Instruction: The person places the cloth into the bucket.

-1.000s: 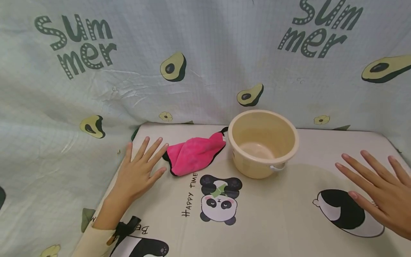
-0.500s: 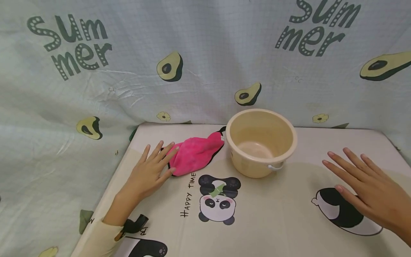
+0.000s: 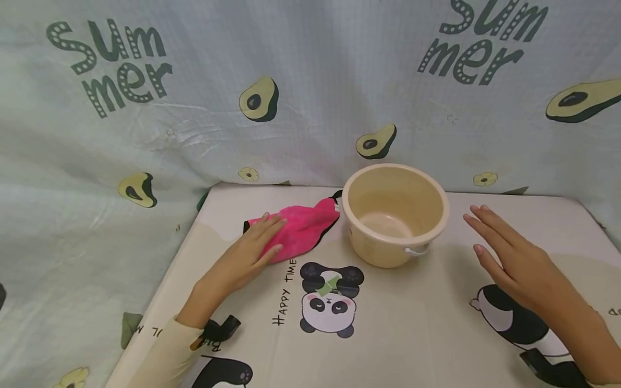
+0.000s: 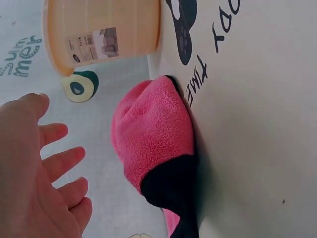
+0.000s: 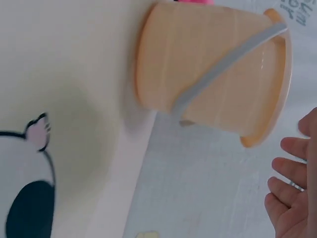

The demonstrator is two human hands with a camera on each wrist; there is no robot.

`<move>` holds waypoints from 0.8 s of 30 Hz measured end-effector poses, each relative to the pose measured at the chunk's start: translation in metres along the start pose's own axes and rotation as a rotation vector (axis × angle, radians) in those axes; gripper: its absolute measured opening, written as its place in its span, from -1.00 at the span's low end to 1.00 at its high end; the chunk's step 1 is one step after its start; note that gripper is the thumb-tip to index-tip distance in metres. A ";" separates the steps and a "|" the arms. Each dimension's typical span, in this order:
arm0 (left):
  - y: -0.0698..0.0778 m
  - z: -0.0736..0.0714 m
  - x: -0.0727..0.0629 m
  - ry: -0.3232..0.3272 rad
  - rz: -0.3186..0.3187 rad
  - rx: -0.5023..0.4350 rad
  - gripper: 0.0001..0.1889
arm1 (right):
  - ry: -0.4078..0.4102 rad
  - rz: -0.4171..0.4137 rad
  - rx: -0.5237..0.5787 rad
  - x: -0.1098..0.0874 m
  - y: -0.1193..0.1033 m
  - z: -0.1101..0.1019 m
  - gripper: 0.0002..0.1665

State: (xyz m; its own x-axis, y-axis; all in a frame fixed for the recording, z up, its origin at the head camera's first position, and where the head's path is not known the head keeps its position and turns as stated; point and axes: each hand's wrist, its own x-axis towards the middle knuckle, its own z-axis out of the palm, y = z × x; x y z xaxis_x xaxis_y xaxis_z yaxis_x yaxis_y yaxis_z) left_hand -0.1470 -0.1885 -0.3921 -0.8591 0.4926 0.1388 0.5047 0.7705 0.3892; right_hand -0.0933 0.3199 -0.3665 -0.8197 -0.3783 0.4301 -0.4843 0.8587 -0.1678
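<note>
A pink cloth [image 3: 303, 229] with black edging lies crumpled on the table, left of a cream plastic bucket [image 3: 388, 245]. My left hand [image 3: 242, 258] is over the cloth's left part in the head view, fingers extended. From the left wrist, a gap shows between those fingers and the fuzzy pink cloth [image 4: 156, 124]. To the right of the bucket, my right hand [image 3: 519, 264] is held with straight fingers and nothing in it. The right wrist view shows the bucket's side [image 5: 213, 64], with its grey handle [image 5: 230, 62] hanging down across it.
The pale table cover [image 3: 398, 334] carries printed pandas and lettering. Behind it hangs a light curtain [image 3: 310, 81] printed with avocados, coming down at the table's back edge and along the left side. A printed label [image 4: 93, 45] is stuck on the bucket.
My left hand has moved right and forward until it overlaps the cloth. My right hand has come left towards the bucket and turned more edge-on. The cloth and bucket stay put.
</note>
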 end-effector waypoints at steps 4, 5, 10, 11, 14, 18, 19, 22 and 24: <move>-0.001 0.005 0.004 -0.014 -0.011 -0.032 -0.38 | 0.021 0.002 0.039 0.017 -0.004 0.005 -0.34; -0.001 0.006 0.005 -0.014 -0.011 -0.031 -0.38 | 0.020 0.013 0.061 0.021 -0.005 0.006 -0.34; -0.006 0.011 0.010 -0.007 0.015 -0.003 -0.39 | 0.010 0.082 0.209 0.038 -0.010 0.009 -0.33; -0.007 0.011 0.012 -0.006 0.020 0.005 -0.38 | 0.016 0.087 0.238 0.040 -0.010 0.010 -0.33; -0.009 0.012 0.018 -0.003 0.049 0.037 -0.34 | 0.024 0.099 0.314 0.047 -0.008 0.015 -0.32; -0.012 0.014 0.025 0.003 0.076 0.077 -0.30 | 0.027 0.086 0.438 0.052 -0.003 0.022 -0.26; -0.012 0.015 0.027 0.002 0.079 0.081 -0.30 | 0.027 0.082 0.465 0.053 -0.002 0.024 -0.25; -0.015 0.016 0.032 -0.014 0.067 0.086 -0.27 | 0.028 0.070 0.529 0.056 0.002 0.029 -0.23; -0.016 0.018 0.036 -0.032 0.057 0.076 -0.26 | 0.026 0.084 0.551 0.058 0.005 0.031 -0.25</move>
State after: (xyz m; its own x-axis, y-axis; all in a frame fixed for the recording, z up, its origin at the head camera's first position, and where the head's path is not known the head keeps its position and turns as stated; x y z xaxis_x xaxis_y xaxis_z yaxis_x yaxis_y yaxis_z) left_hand -0.1848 -0.1762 -0.4095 -0.8263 0.5484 0.1287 0.5587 0.7687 0.3114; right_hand -0.1530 0.2916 -0.3703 -0.8583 -0.3015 0.4153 -0.5111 0.5756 -0.6384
